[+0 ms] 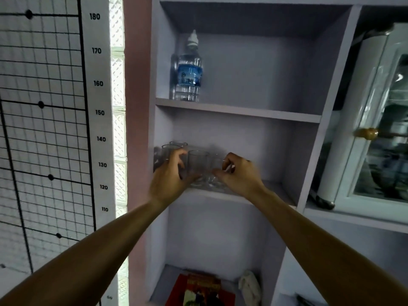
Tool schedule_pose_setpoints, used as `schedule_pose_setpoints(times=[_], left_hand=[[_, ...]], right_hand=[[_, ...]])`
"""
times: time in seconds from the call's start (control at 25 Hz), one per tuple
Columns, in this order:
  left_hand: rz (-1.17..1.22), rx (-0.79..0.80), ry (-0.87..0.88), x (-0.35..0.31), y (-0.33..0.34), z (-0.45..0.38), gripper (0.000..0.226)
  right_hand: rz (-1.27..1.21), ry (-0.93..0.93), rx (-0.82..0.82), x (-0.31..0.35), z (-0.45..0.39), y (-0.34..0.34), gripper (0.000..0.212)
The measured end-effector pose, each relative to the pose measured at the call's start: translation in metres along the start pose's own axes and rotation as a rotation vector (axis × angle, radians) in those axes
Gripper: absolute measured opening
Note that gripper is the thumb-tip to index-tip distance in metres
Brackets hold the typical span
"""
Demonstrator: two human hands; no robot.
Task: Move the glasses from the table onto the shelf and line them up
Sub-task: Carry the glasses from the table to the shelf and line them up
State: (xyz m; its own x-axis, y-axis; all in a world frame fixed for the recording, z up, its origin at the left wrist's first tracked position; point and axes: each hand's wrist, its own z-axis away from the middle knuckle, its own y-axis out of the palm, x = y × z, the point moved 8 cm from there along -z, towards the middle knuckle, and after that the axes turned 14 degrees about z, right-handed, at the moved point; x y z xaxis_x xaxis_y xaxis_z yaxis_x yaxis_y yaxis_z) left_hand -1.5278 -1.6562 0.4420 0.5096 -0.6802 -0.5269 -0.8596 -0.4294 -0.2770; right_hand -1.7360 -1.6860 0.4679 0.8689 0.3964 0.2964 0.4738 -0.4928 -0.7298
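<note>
Several clear drinking glasses stand on the left half of the lilac middle shelf (273,191). Two glasses (176,145) stand at the back left. My left hand (170,177) curls round a glass in front of them, its thumb lying across the base of the middle glass (198,166). My right hand (239,175) pinches the right side of another glass (216,166), which touches the middle one. Both hands hide parts of the glasses, and the picture is blurred there.
A water bottle (188,71) stands on the shelf above, at the left. A red book (203,290) and a white cloth (249,286) lie in the compartment below. A glass-door cabinet (375,133) is on the right and a measuring chart (44,107) on the left wall.
</note>
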Motion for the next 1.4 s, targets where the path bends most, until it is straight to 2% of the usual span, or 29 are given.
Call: schedule_pose_setpoints(times=[0.28,0.4,0.64,0.8,1.12,1.4], left_hand=[[-0.125,0.075,0.003,0.008,0.009,-0.005,0.024],[-0.174,0.081,0.027,0.007,0.014,-0.005,0.014],[-0.235,0.051,0.057,0.006,0.019,-0.01,0.016],[-0.254,0.118,0.044,0.012,0.03,-0.011,0.031],[-0.256,0.215,-0.023,0.017,0.041,-0.016,0.046],[-0.25,0.182,-0.07,0.021,0.04,-0.021,0.041]], right_hand=[[0.003,-0.008,0.037,-0.001,-0.005,0.005,0.027],[-0.006,0.003,0.02,-0.001,-0.003,0.007,0.028],[-0.073,-0.011,-0.024,-0.001,-0.001,0.01,0.025],[-0.095,-0.026,-0.032,-0.001,0.0,0.012,0.026],[-0.099,-0.019,-0.049,0.002,-0.002,0.016,0.028],[-0.118,0.007,-0.062,0.001,-0.005,0.024,0.027]])
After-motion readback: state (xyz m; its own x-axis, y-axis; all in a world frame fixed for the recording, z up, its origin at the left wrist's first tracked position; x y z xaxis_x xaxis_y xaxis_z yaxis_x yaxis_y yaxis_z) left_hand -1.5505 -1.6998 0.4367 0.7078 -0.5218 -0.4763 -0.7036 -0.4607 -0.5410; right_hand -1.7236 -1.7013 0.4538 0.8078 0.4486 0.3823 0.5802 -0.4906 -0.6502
